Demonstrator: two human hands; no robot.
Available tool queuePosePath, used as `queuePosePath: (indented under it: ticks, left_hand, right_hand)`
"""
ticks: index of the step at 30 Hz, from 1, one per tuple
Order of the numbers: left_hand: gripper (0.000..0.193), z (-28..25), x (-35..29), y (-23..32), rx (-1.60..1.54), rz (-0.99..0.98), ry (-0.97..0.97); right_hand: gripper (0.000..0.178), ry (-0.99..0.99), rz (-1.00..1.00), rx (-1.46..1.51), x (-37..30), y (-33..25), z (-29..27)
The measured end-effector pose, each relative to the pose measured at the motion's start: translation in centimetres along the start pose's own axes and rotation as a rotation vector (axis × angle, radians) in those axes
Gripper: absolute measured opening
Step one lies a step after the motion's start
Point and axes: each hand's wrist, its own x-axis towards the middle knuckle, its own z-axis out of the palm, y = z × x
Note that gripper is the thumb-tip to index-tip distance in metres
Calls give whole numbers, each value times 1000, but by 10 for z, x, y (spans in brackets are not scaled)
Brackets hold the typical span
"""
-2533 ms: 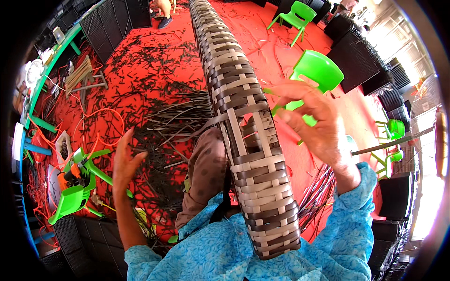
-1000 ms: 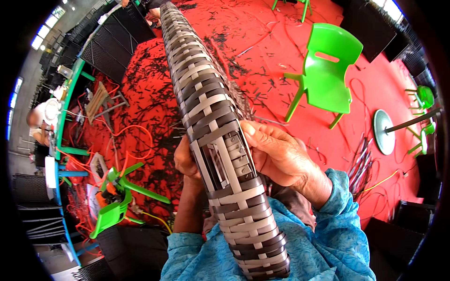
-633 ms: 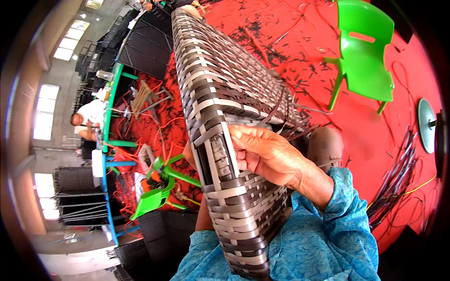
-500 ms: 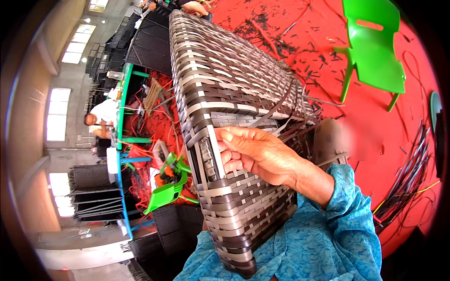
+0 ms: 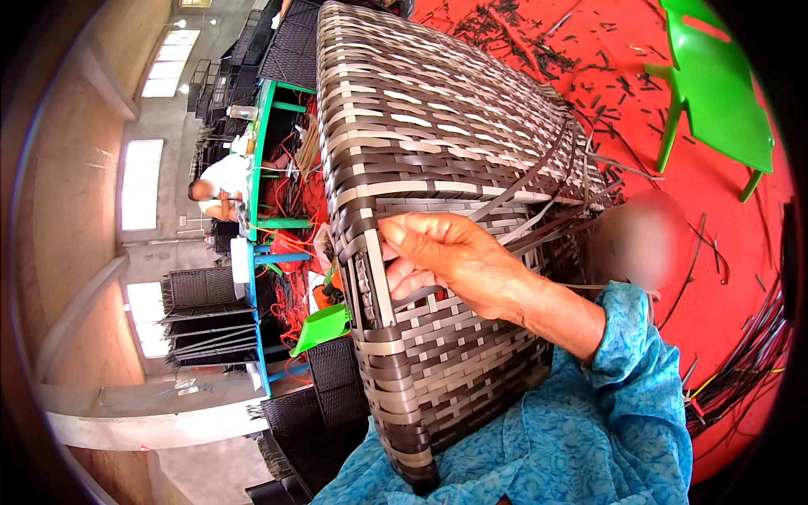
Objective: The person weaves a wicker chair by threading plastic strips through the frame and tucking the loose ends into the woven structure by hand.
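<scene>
A wicker furniture piece (image 5: 454,109), woven from flat dark brown and pale grey strips, stands against my lap, one edge toward me. Along that edge is an unwoven gap, where a pale upright strip (image 5: 376,273) and part of the inner frame show. At the top of this gap, my right hand (image 5: 450,257) is closed in a pinch on the pale strip, thumb uppermost and the other fingers curled behind it. Several loose strip ends (image 5: 539,181) hang out of the weave beyond my hand. My left hand is not in view.
A green plastic chair (image 5: 724,109) stands on the red floor (image 5: 715,278) at the far right, near scattered strip offcuts. Long loose strips (image 5: 745,345) lie at right. At left are a green-edged table (image 5: 260,151), a person in white (image 5: 225,178), stacked black woven pieces (image 5: 206,290) and a green scoop (image 5: 322,328).
The view has shifted, so the chair, tables and person appear farther right. My right hand stays at the gap, still pinching the pale strip.
</scene>
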Motion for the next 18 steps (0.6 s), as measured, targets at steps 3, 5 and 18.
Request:
queuePosePath:
  ticks: [3, 5, 18]
  left_hand:
    - [45, -2, 0, -1, 13, -4, 8]
    - [45, -3, 1, -1, 25, -2, 15]
    - [43, -6, -2, 7, 61, -8, 28]
  right_hand:
    - [45, -9, 14, -11, 5, -1, -4]
    - [49, -11, 49, 35, 8, -1, -7]
    - [35, -171, 62, 133, 7, 8, -18]
